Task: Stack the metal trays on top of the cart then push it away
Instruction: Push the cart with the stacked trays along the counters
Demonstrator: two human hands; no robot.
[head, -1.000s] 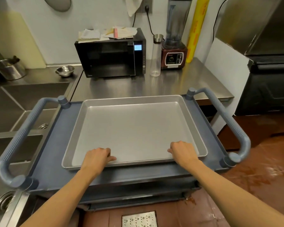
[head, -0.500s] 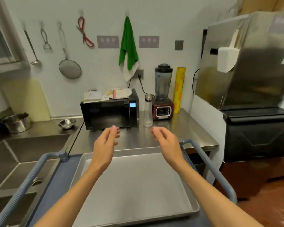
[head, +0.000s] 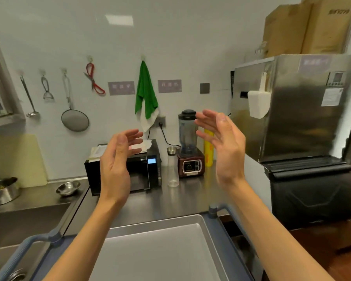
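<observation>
Head view: both hands raised and empty over the tray on the cart.

Nearest, at the bottom, a metal tray (head: 162, 252) lies flat on the blue cart (head: 55, 254); only its far part is in frame, and both forearms cross above it. Cart handles stand at the left (head: 22, 248) and at the right corner (head: 217, 208). Higher, the left hand (head: 116, 167) and right hand (head: 225, 147) are in the air, palms turned to each other, fingers spread and loose, holding nothing and well apart from the tray. Behind them on the steel counter (head: 170, 199) stand a black microwave (head: 142, 173), a clear bottle (head: 172, 167) and a blender (head: 189, 145). On the far wall hangs a green towel (head: 146, 92).
</observation>
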